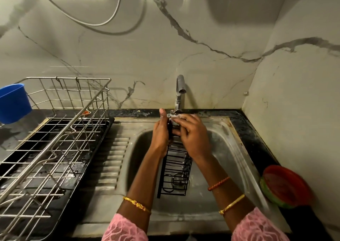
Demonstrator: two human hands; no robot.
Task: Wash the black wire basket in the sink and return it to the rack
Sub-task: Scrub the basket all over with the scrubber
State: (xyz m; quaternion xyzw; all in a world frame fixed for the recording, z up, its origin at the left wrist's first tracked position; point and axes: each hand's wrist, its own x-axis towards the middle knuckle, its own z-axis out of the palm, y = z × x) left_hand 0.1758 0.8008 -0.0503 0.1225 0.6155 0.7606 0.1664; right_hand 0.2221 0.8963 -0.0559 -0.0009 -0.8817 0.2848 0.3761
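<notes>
The black wire basket [175,170] stands on end over the steel sink [230,148], its lower end near the drain. My left hand [161,135] grips its upper left edge. My right hand [193,135] is closed over the basket's top, pressing a small pale soapy scrubber [173,118] against it, just below the tap [179,93]. I see no water running from the tap. The steel wire dish rack [55,139] sits on a black tray to the left of the sink.
A blue plastic cup [13,102] hangs at the rack's far left corner. A red and green round dish [285,187] rests on the dark counter to the right of the sink. The ribbed drainboard [110,161] lies between rack and basin. Marble walls close in behind and right.
</notes>
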